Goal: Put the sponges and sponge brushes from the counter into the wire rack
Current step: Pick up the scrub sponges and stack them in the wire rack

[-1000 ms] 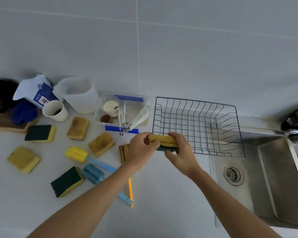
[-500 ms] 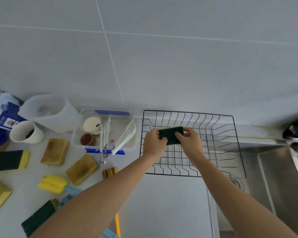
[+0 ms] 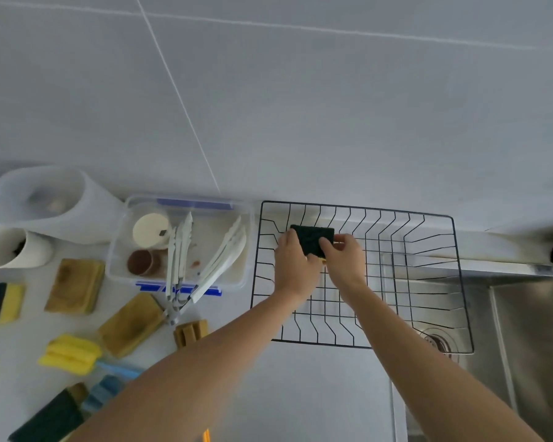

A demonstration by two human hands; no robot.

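Inside the black wire rack (image 3: 434,215), near its back left corner, my left hand (image 3: 292,261) and my right hand (image 3: 344,260) both grip a green-and-yellow sponge (image 3: 312,239), green side up. On the counter to the left lie stained yellow sponges (image 3: 74,285) (image 3: 131,323), a green-topped sponge (image 3: 0,303), another green sponge (image 3: 50,419), a yellow sponge brush (image 3: 69,354), a blue sponge brush (image 3: 104,392) and a small brown sponge brush head (image 3: 190,331).
A clear plastic container (image 3: 243,260) with white tongs and small cups stands left of the rack. A white jug (image 3: 45,202) and a white cup (image 3: 13,250) sit at the back left. A steel sink (image 3: 524,330) lies under and right of the rack.
Both hands carried the sponge from in front of the rack up over it and lowered it toward the rack's back left corner, turning its green side up. The camera view shifted left.
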